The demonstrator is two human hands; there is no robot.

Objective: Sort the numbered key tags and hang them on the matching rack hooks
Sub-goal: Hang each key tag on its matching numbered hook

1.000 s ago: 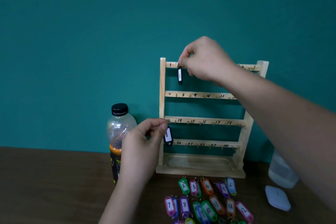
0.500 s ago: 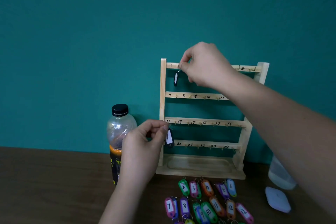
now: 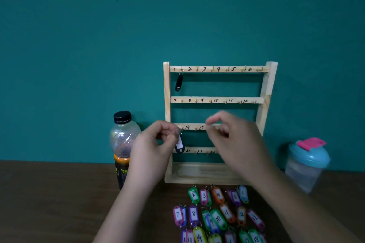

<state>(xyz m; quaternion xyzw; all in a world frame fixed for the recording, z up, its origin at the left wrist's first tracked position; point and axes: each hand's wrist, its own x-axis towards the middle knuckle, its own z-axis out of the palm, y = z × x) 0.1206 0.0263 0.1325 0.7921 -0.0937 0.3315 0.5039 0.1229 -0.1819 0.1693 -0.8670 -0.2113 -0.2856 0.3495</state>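
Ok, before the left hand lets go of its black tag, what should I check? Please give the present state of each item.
1. The first tag hangs on hook 1 by its ring: ok.
2. The left hand pinches the held tag at its top: ok.
3. The number on the held tag matches the hook: cannot tell, the label is blurred.
4. Its ring sits on a hook of the third rail: cannot tell, fingers cover it.
5. The right hand is empty: cannot tell, it is blurred.
6. The rack stands upright: ok.
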